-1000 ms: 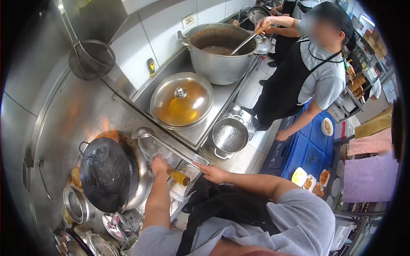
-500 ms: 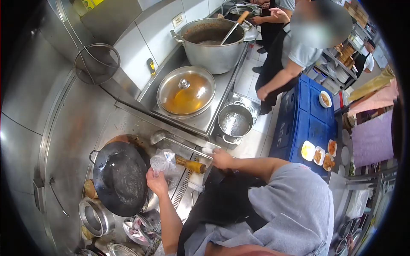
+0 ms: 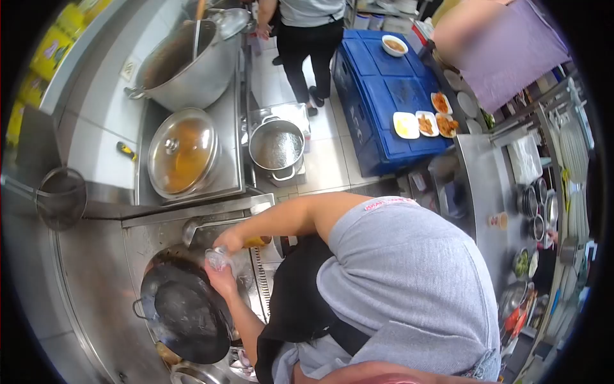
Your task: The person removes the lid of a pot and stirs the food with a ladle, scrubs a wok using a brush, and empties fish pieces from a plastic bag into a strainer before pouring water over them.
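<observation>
In my left hand [image 3: 221, 279] is a crumpled clear plastic bag [image 3: 219, 259], gripped at the near side of the stove. My right hand [image 3: 229, 241] has its fingers closed at the top of the same bag, the two hands almost touching. Just left of them a black wok [image 3: 185, 313] sits on the stove, its inside wet and dark. A metal ladle [image 3: 191, 232] lies beyond the wok, its handle running behind my right hand. Part of a yellow-brown handle [image 3: 257, 242] shows beside my right wrist.
Farther off stand a glass-lidded pan [image 3: 185, 153] of orange liquid, a large stockpot [image 3: 192, 83] and a steel pot [image 3: 277, 150] on the floor side. Small dishes [image 3: 427, 124] rest on a blue chest [image 3: 384, 83]. A co-worker [image 3: 310, 45] stands beyond. A strainer [image 3: 61, 198] hangs at left.
My right hand has left the ladle's handle end and come to the bag beside my left hand. My view has swung right, and the co-worker has turned away.
</observation>
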`<action>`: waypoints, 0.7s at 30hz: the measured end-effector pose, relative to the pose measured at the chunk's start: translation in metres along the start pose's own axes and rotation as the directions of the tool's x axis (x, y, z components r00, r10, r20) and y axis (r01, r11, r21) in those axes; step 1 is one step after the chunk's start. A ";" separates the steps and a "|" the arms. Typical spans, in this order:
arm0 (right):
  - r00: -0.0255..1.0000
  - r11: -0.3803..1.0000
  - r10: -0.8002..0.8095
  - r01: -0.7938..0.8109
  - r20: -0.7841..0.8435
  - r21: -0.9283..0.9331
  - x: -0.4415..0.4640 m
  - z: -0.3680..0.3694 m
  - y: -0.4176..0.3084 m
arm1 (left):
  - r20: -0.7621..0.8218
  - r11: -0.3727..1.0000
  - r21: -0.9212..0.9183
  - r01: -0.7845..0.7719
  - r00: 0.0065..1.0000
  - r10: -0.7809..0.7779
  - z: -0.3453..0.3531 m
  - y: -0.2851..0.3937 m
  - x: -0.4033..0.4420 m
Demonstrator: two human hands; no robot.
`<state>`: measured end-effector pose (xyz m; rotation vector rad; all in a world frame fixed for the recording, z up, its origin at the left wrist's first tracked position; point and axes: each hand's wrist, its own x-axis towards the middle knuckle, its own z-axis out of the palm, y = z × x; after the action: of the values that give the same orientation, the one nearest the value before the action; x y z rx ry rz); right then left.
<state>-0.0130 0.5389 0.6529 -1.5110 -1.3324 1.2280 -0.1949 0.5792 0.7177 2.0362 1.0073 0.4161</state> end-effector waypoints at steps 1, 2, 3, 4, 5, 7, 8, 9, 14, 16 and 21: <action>0.995 0.953 -0.098 0.092 -0.004 -0.288 0.006 -0.005 0.027 | -0.004 0.941 0.338 -0.016 1.000 0.018 0.006 0.000 0.005; 0.997 0.966 -0.079 0.071 -0.019 -0.250 -0.004 -0.019 0.036 | -0.005 0.934 0.356 0.013 1.000 -0.012 0.012 -0.003 0.007; 0.998 0.976 -0.059 0.051 -0.034 -0.211 -0.015 -0.033 0.045 | 0.013 0.930 0.369 0.000 1.000 -0.005 0.016 -0.004 0.011; 0.981 0.973 -0.142 0.113 -0.135 -0.203 -0.047 -0.053 0.043 | 0.072 0.891 0.450 0.064 0.992 -0.107 0.019 -0.005 0.015; 0.947 0.964 -0.221 0.175 -0.233 -0.202 -0.080 -0.073 0.043 | 0.119 0.838 0.532 0.119 0.970 -0.213 0.022 -0.010 0.020; 0.971 0.984 0.064 -0.024 -0.230 0.175 -0.149 -0.114 0.054 | 0.118 0.786 0.616 0.061 0.979 -0.168 0.029 -0.044 0.028; 0.961 0.964 0.162 -0.105 -0.223 0.246 -0.187 -0.136 0.060 | 0.114 0.725 0.689 0.016 0.985 -0.129 0.029 -0.055 0.032; 0.944 0.929 0.257 -0.182 -0.206 0.323 -0.226 -0.152 0.071 | 0.131 0.716 0.699 -0.003 0.983 -0.125 0.028 -0.051 0.028; 0.577 0.830 0.405 -0.557 -0.709 0.021 -0.414 -0.180 0.159 | 0.161 0.519 0.849 -0.098 0.984 -0.077 0.023 -0.059 0.007; 0.337 0.689 0.648 -0.643 -0.683 0.335 -0.481 -0.168 0.203 | 0.223 0.567 0.821 -0.063 0.950 -0.218 0.024 -0.076 0.004; 0.040 0.400 0.867 -0.653 -0.497 0.644 -0.575 -0.108 0.227 | 0.308 0.696 0.717 -0.034 0.911 -0.273 0.034 -0.088 -0.022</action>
<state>0.1529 -0.0596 0.5619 -2.2798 0.4519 0.9166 -0.2341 0.5757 0.6291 2.5556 1.1381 -0.5564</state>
